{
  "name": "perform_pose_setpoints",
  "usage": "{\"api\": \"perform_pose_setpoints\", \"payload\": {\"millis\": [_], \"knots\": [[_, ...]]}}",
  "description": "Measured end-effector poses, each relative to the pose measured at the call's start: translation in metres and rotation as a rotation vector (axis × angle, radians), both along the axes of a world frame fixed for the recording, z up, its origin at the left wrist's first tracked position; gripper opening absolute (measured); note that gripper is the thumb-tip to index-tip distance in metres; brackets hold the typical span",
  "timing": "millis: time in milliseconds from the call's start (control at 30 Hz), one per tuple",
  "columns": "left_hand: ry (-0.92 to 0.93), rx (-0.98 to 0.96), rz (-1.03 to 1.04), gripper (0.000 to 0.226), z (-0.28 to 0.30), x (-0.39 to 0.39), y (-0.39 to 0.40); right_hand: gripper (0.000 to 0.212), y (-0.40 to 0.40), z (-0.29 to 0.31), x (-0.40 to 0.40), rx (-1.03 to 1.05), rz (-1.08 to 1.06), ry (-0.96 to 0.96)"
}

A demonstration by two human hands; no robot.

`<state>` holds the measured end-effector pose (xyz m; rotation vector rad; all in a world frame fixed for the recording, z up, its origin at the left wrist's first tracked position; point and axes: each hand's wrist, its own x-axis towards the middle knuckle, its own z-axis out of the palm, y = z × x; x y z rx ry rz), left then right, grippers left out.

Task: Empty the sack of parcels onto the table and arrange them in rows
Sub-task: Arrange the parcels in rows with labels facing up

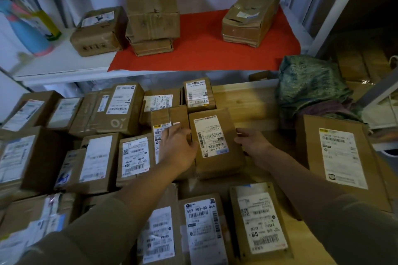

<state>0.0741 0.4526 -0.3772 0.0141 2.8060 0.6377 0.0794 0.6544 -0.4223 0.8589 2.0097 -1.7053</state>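
Head view: left hand (178, 146) and right hand (251, 142) flank the middle parcel (215, 142) on the worktop (254, 103), fingers relaxed, each grip pressing a side. Risk: shoving it skews neighbouring parcels. Sack (312, 86) lies crumpled, far right.

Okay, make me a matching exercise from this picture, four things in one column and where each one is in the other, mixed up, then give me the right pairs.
Things:
1. green sack
2. blue and pink bottle
3. parcel marked 502 303-00 044
4. parcel between both hands

Places:
A. shelf, far left
B. table centre, the left hand and right hand at its sides
C. table, back right corner
D. front row, nearest the camera

Pairs: 1-C, 2-A, 3-D, 4-B
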Motion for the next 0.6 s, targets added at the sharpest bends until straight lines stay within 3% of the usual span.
{"api": "perform_pose_setpoints", "payload": {"millis": [267,600], "knots": [[0.024,-0.051,-0.099,0.053,0.007,0.020,0.001,0.053,-0.015,0.022,0.027,0.199,-0.007,0.095],[0.047,0.202,-0.238,0.034,0.019,0.080,0.037,0.037,-0.017,0.055,0.121,0.426,-0.083,0.300]]}}
